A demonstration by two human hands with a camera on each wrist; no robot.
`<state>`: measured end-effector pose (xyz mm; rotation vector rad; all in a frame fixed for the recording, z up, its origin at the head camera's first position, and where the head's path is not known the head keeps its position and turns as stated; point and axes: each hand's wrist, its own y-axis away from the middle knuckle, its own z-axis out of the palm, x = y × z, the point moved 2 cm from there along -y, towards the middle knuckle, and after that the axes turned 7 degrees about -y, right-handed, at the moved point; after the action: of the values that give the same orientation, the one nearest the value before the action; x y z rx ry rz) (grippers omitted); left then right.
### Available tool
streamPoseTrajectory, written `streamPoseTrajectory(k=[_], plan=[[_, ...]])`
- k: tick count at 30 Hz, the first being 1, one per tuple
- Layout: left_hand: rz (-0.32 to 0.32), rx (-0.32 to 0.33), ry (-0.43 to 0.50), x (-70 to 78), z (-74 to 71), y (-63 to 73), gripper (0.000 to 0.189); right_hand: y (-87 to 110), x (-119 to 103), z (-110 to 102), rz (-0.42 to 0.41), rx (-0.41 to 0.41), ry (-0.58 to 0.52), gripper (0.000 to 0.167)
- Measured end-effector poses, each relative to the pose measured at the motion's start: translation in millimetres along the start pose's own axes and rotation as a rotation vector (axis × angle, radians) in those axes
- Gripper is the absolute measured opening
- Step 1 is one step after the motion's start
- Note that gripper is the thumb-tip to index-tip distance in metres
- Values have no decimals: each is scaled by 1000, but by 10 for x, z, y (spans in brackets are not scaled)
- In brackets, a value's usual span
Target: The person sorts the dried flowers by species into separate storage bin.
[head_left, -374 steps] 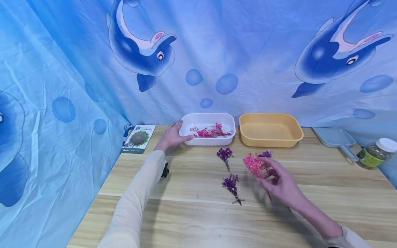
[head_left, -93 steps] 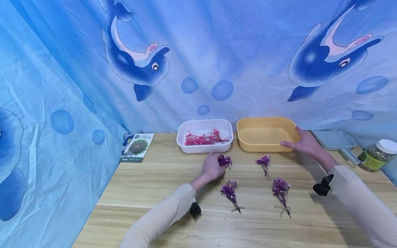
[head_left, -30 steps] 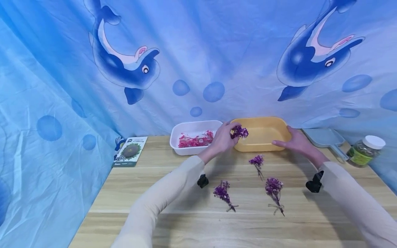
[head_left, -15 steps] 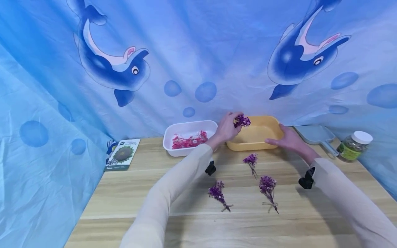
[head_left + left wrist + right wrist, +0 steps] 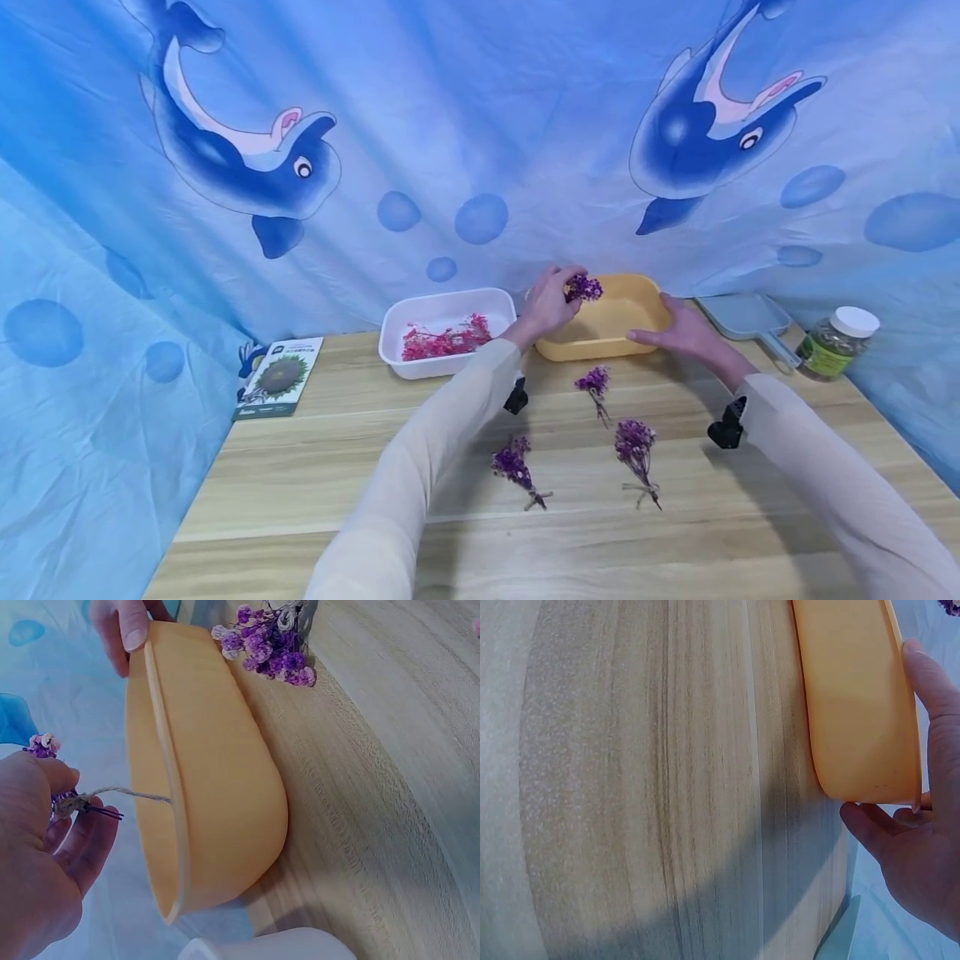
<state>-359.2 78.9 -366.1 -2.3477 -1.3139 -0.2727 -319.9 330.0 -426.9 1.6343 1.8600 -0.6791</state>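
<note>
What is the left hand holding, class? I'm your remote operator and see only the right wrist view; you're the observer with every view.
Observer: The left hand holds a purple flower bunch.
Operator: Does anything stand beside the yellow container?
Observer: Yes, a white container with pink flowers inside.
Operator: How many bunches lie on the table?
Observer: Three purple bunches lie there.
</note>
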Motion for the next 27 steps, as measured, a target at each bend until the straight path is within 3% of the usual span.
streamPoseTrajectory(k=[14,27], plan=[[7,-56,-63,52,171,-70,58,3,-7,3,-9,17,-18,123],[-20,-90,-39,42,238,-95,59,-7,8,4,-4,39,-10,123]])
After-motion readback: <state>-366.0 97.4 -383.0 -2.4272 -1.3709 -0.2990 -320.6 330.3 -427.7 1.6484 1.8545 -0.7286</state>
